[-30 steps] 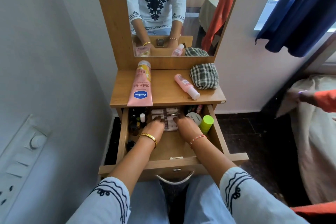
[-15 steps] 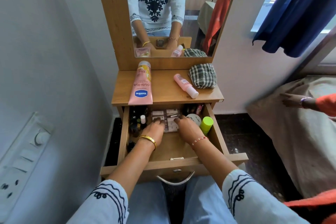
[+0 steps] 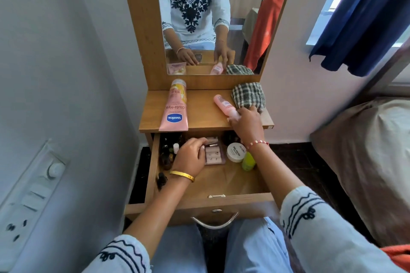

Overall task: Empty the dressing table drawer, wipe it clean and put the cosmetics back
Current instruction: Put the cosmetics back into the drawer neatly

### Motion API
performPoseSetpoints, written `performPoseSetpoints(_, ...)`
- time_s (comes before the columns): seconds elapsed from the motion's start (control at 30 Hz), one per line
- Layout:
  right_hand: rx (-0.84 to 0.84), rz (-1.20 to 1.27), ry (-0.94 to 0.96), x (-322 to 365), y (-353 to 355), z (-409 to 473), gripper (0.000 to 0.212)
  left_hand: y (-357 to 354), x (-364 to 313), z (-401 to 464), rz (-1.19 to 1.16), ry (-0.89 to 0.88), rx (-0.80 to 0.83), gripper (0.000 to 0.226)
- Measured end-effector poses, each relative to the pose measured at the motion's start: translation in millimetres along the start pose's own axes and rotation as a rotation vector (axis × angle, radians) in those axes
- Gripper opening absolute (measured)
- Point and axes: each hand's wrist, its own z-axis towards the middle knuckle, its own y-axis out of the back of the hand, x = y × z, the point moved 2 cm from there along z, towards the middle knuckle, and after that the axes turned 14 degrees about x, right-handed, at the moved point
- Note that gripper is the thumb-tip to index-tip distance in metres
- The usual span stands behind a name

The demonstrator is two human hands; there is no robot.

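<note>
Drawer [image 3: 233, 186] of the wooden dressing table, pulled fully out toward the person's knees, sits below the table top [image 3: 199, 117] with its bare wooden floor showing along the front edge and most of its contents crowded against the back edge.

From the head camera, the left hand [image 3: 190, 157] reaches into the drawer's back half, fingers curled over the clear plastic palette box [image 3: 214, 154] of pale pink pans; whether it has pinched the box or only rests on it I cannot tell. Dark little bottles [image 3: 167, 153] stand in the back left corner, likely waiting their turn to come out. By the right side wall stand a round white jar [image 3: 237, 152], whose lid reads "NAIL POLISH" above smaller print I cannot read, and a lime-green cylindrical bottle [image 3: 248, 162] half hidden by the forearm.

The right hand [image 3: 246, 121] lies on the table top near its right edge, fingers closed round the cap end of a slim pink plastic bottle [image 3: 223, 103] lying on its side; its label is too small to read. I judge it is being set down or shifted to make room for more things. Touching it, in the back right corner, sits a bunched green-and-white checked cloth [image 3: 248, 95], presumably kept handy for wiping. Along the left edge lies a large pink squeeze tube [image 3: 175, 108] marked "Vaseline", "Gluta-Hya" and "10X".

The mirror [image 3: 213, 17] above reflects both hands and the embroidered white tunic.
</note>
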Motion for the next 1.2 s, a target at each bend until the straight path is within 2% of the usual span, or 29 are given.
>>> performPoseSetpoints(0.13,-0.043,0.057,-0.009,-3,-2,2,0.030,-2,3,-3,-0.036,0.018,0.007,0.027)
performPoseSetpoints(0.2,-0.102,0.158,-0.016,-6,-1,-1,0.023,-2,3,-4,-0.070,0.036,-0.002,0.028)
performPoseSetpoints(0.27,-0.093,0.298,-0.006,-10,1,-6,0.024,-1,3,-5,-0.129,0.074,-0.018,0.027)
performPoseSetpoints(0.4,0.195,0.641,0.050,-14,4,-27,0.023,3,6,-7,-0.379,0.198,-0.120,0.029)
performPoseSetpoints(0.5,0.399,0.614,0.050,-19,4,-47,0.023,3,7,-9,-0.666,0.322,-0.206,0.033)
performPoseSetpoints(0.6,0.554,0.479,0.010,-25,-4,-59,0.026,1,9,-10,-0.797,0.377,-0.133,0.028)
performPoseSetpoints(0.7,0.559,0.308,0.010,-33,-15,-62,0.031,-3,7,-13,-0.661,0.370,0.020,0.025)
performPoseSetpoints(0.83,0.508,0.017,0.117,-30,-21,-65,0.037,-3,11,-13,-0.525,0.383,0.027,0.029)
performPoseSetpoints(0.93,0.539,-0.041,0.142,-27,-30,-66,0.039,-6,14,-12,-0.409,0.392,0.114,0.032)
performPoseSetpoints(1.03,0.575,-0.152,0.114,-23,-39,-64,0.042,-11,15,-14,-0.332,0.385,0.242,0.023)
performPoseSetpoints(1.2,0.582,-0.166,0.064,-26,-55,-62,0.034,-20,20,-13,-0.010,0.382,0.401,0.027)
